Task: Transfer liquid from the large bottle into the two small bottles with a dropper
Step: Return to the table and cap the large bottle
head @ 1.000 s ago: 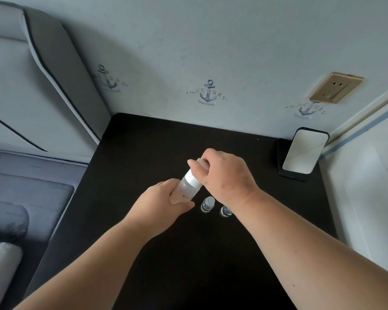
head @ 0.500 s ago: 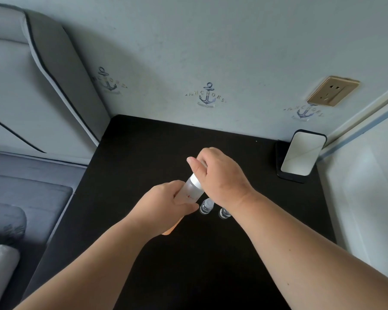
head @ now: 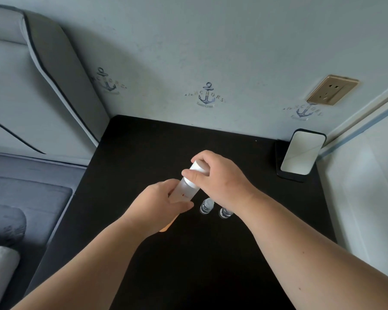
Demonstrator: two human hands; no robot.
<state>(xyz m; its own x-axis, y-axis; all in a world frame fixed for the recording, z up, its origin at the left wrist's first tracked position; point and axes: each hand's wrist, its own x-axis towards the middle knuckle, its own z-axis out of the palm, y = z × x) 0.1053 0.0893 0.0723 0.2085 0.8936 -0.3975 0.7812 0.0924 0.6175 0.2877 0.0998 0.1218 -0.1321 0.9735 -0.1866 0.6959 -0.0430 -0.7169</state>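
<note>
My left hand (head: 159, 203) grips the body of the large translucent bottle (head: 186, 190), which tilts up to the right above the black table (head: 143, 153). My right hand (head: 220, 177) holds the bottle's white cap (head: 198, 167) with thumb and fingers curled round it. Two small clear bottles (head: 206, 205) (head: 225, 213) stand side by side on the table just below my right wrist; the right one is partly hidden by the wrist. An orange tip (head: 167, 227), perhaps the dropper, pokes out under my left hand.
A phone (head: 302, 153) leans on a dark stand at the table's back right corner. A wall with a socket (head: 332, 89) stands behind. A grey bed (head: 20, 186) lies to the left, a white surface (head: 367, 186) to the right.
My right hand has shifted on the cap, so more of the white cap shows now. The bottle stays in nearly the same place.
</note>
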